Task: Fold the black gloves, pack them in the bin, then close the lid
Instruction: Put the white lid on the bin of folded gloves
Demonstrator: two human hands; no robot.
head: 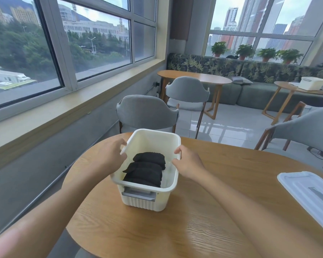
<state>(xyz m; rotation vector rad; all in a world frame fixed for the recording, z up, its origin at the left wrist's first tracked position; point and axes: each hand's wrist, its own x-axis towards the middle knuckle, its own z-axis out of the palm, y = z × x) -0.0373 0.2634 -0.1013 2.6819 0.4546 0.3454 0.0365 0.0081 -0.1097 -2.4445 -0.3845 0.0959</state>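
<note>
Left hand [111, 152] at left rim of bin [159, 135], fingers curled over rim edge, gripping it. Bin white, ribbed lower wall, grey handle on near side, standing open on round wooden table [203, 211]. Inside bin: black gloves [145, 169] folded, lying flat on bottom as dark stack. Right hand [187, 161] at right rim of bin, thumb and fingers curled on rim, gripping it. Lid [309, 190] right of bin, well apart, flat on table.
</note>
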